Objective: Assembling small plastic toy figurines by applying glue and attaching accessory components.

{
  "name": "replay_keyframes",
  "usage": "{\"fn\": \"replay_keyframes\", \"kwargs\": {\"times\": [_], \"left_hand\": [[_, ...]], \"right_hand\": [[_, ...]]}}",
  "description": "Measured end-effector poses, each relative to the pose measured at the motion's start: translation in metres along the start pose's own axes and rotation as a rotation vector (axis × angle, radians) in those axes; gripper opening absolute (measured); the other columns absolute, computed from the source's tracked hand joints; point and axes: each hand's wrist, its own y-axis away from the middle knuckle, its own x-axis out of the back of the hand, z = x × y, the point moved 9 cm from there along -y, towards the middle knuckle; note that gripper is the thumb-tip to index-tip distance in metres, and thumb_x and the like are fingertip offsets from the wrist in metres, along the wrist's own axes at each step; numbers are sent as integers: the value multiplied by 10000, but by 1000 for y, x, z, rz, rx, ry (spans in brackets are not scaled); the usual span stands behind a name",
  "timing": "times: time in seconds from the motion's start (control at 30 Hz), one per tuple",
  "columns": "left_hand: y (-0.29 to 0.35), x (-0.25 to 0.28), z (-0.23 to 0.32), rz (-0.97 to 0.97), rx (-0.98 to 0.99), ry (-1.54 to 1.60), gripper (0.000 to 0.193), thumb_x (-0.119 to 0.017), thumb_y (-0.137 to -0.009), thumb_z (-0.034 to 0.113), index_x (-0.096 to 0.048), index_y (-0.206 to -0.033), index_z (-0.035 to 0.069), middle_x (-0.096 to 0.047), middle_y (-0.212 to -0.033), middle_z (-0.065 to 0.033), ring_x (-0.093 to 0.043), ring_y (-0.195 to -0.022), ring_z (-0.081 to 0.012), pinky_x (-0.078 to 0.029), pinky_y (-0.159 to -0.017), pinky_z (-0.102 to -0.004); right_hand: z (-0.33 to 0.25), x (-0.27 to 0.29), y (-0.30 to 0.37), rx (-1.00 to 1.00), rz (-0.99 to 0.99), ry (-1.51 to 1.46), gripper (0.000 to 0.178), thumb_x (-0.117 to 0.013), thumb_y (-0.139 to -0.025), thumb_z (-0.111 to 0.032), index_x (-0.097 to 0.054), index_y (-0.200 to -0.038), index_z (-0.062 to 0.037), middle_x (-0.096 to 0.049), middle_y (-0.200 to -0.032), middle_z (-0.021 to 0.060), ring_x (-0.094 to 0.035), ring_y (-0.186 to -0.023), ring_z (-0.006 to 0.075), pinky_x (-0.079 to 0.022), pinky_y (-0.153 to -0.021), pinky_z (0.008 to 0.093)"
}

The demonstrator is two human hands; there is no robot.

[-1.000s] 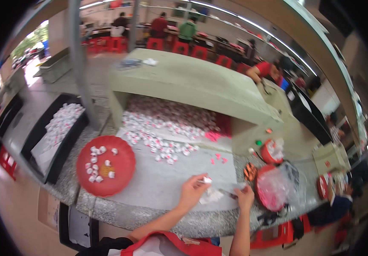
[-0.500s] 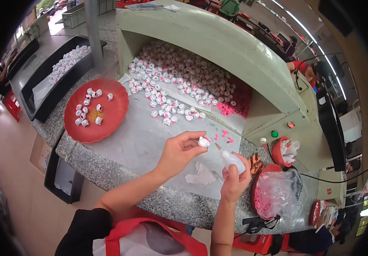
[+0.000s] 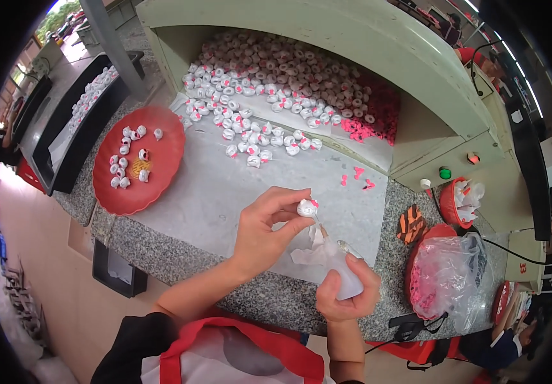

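Between thumb and fingertips, my left hand [image 3: 266,230] pinches a small white cat-head figure [image 3: 306,208] with a bit of pink on its upper side. My right hand [image 3: 349,294] is wrapped round a translucent squeeze bottle [image 3: 341,274]. Its thin nozzle points up and left, its tip right by the figure's underside; whether they touch I cannot tell. Behind the bottle lies a crumpled piece of white tissue [image 3: 308,256] on the pale work sheet [image 3: 205,192]. Several small pink pieces [image 3: 358,173] lie beyond my hands.
Many similar white heads [image 3: 250,128] spill out of a pale green cabinet [image 3: 327,38] at the back. To the left are a red scalloped plate [image 3: 154,153] with several heads and a black tray [image 3: 64,173]. A plastic bag [image 3: 458,269] and red tub [image 3: 455,217] stand right.
My right hand has moved down and left, bringing the bottle's nozzle up close beneath the figure. The figure looks turned in my left fingers. The whole view has shifted slightly.
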Motion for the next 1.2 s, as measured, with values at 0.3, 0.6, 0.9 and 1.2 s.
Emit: {"fn": "replay_keyframes", "kwargs": {"times": [0.3, 0.6, 0.9, 1.2], "left_hand": [[0, 3, -2, 11, 25, 3, 363, -578, -717, -116, -549, -1063, -8, -503, -1001, -88, -549, -881, -140, -494, -771, -247], [-1, -1, -6, -5, 46, -3, 350, -583, -719, -110, -546, -1055, -19, -506, -1004, -98, -547, -916, -154, -489, -780, -252], [0, -3, -8, -18, 45, -12, 348, -580, -718, -117, -534, -1052, -30, -504, -1021, -116, -549, -919, -170, -495, -772, -261], [-1, -2, -11, 11, 33, -5, 368, -599, -702, -100, -553, -1051, 9, -516, -992, -85, -577, -878, -161, -499, -772, -263]], "right_hand": [[-4, -7, -1, 51, 9, 9, 303, -593, -671, -84, -500, -934, 34, -539, -714, 115, -532, -553, 196, -447, -513, 272], [6, -6, -2, -54, 4, 15, 276, -600, -696, -114, -521, -912, 38, -560, -799, 131, -570, -652, 192, -477, -586, 272], [7, -8, -2, -57, -22, 40, 277, -602, -676, -99, -531, -904, 40, -564, -799, 133, -571, -646, 196, -476, -589, 273], [7, -12, -11, 11, 3, -5, 297, -599, -654, -68, -518, -925, 22, -541, -666, 105, -523, -505, 181, -429, -465, 257]]}}
